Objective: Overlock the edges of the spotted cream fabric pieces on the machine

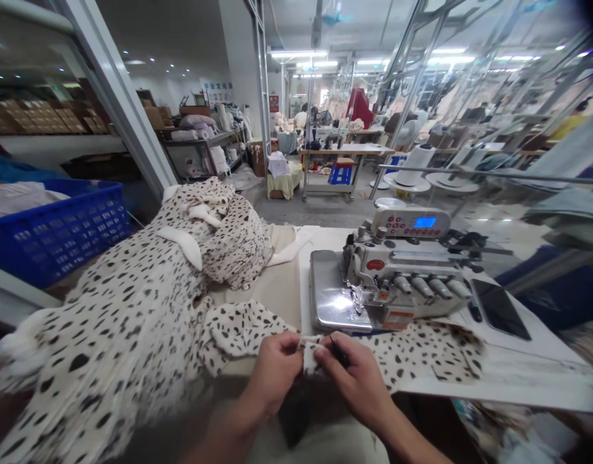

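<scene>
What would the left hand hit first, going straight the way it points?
Past the cloth it holds, the left hand would probably meet the sewing machine at its metal plate, though depth is unclear.

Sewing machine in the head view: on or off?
On: the sewing machine's display glows blue, and bright light shines on its metal plate.

Person's own body: two bare hands, bare forearms.
Left hand (pixel 277 361) and right hand (pixel 357 370) uncovered from fingertips to wrist; slim fingers, rounded knuckles. Wrists bare, widening into left forearm (pixel 243 419) and right forearm (pixel 405 428), both bare to the lower edge of view; the left one blurs there. Pale beige cloth (pixel 342 444) low between the forearms; whether it is worn, cannot tell.
</scene>
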Demonstrator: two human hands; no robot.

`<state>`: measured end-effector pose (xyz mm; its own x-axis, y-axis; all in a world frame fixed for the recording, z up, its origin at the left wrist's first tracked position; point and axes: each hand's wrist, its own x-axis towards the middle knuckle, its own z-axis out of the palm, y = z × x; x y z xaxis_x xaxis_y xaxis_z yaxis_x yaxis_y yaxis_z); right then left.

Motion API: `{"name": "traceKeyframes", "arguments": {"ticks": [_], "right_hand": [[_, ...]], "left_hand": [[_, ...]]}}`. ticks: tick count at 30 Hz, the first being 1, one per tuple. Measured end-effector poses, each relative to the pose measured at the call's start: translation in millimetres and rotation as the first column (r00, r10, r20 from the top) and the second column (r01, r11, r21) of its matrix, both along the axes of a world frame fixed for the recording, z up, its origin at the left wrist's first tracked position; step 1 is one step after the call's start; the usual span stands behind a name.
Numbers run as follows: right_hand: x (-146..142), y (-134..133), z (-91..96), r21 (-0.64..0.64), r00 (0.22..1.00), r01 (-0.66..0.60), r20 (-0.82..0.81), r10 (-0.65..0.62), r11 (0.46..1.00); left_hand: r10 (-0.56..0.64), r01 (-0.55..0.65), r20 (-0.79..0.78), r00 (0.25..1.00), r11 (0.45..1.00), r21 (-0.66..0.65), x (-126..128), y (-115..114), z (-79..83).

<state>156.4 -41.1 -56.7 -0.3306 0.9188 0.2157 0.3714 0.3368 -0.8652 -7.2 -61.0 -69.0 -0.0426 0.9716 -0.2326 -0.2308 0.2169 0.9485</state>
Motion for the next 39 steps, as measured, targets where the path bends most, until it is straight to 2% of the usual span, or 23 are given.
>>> {"name": "traceKeyframes", "arguments": {"ticks": [5, 11, 14, 17, 20, 23, 26, 29, 32, 34, 36, 37, 39], "right_hand": [[1, -2, -3.0, 0.058, 0.998, 0.056, 0.034, -0.058, 0.997], [-1, -4, -5.3, 0.085, 0.991, 0.130, 0.033, -0.133, 0.988], [-4, -5, -7.9, 0.103, 0.988, 0.146, 0.039, -0.151, 0.984], [-5, -7, -14.5, 0.163, 0.987, 0.161, -0.008, -0.162, 0.973], [0, -10, -30.4, 0.305, 0.970, 0.243, -0.095, -0.225, 0.921], [16, -13, -53.8, 0.410, 0.956, 0.285, -0.051, -0.290, 0.866], [36, -11, -74.5, 0.412, 0.934, 0.246, 0.140, -0.328, 0.877], [49, -7, -83.2, 0.383, 0.903, 0.226, 0.263, -0.340, 0.896], [51, -5, -76.9, 0.386, 0.931, 0.227, 0.184, -0.315, 0.894], [47, -5, -64.7, 0.384, 0.970, 0.201, 0.049, -0.237, 0.901], [39, -7, -48.2, 0.353, 0.985, 0.165, -0.098, -0.139, 0.921], [34, -8, -39.4, 0.327, 0.981, 0.152, -0.165, -0.102, 0.933], [23, -9, -23.2, 0.266, 0.958, 0.155, -0.275, -0.079, 0.951]], "left_hand": [[-0.086, 0.117, -0.234, 0.968, 0.986, 0.122, -7, -2, 9.3], [-0.171, 0.242, -0.304, 0.937, 0.946, 0.214, -10, -6, 17.3], [-0.185, 0.257, -0.312, 0.932, 0.943, 0.210, -10, -7, 12.9], [-0.116, 0.145, -0.243, 0.963, 0.984, 0.107, -6, -7, 2.9], [0.049, -0.050, -0.020, 0.999, 0.998, -0.024, -7, -9, -2.9], [0.268, -0.239, 0.201, 0.942, 0.958, -0.157, -24, -17, -0.4], [0.442, -0.395, 0.266, 0.857, 0.894, -0.211, -55, -25, 8.6], [0.547, -0.525, 0.266, 0.794, 0.837, -0.153, -88, -25, 22.7], [0.608, -0.621, 0.273, 0.745, 0.783, -0.050, -103, -17, 37.2], [0.610, -0.632, 0.276, 0.742, 0.775, -0.013, -97, -10, 43.0], [0.567, -0.587, 0.255, 0.783, 0.810, 0.002, -78, -2, 44.7], [0.514, -0.530, 0.216, 0.830, 0.848, 0.020, -66, 2, 44.4], [0.331, -0.335, 0.058, 0.942, 0.938, 0.089, -40, 10, 43.2]]}}
